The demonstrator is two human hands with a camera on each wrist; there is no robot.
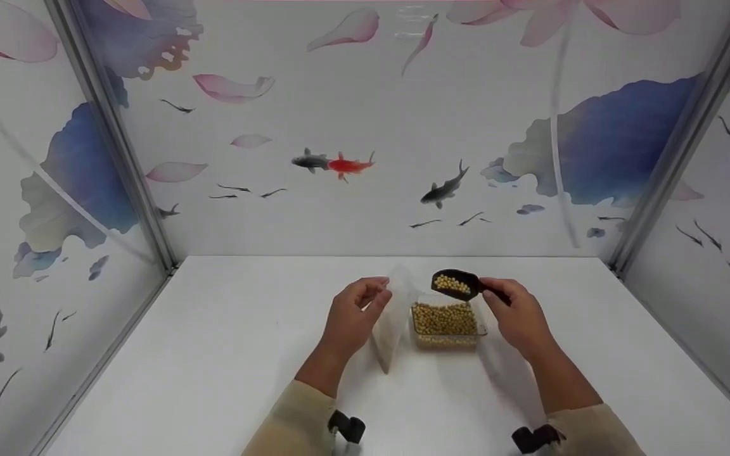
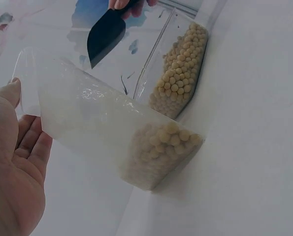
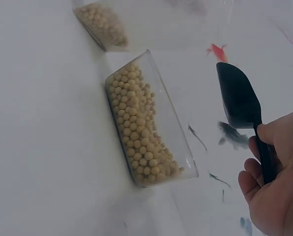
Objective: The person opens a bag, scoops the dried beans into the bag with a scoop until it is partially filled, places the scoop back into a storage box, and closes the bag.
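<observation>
My left hand pinches the upper edge of a translucent plastic bag between thumb and fingers. Yellowish round beans, like soybeans, fill the bag's lower corner. In my right hand is the handle of a black scoop, level above the box and carrying a small heap of beans. Below the scoop, a clear rectangular box full of the same beans stands on the table, just right of the bag. The bag's mouth faces upward near the scoop's tip.
A white table lies under everything. White panels with painted fish, petals and blue leaves enclose it at the back and both sides, joined by metal corner posts. Each sleeve has a small black device at the wrist.
</observation>
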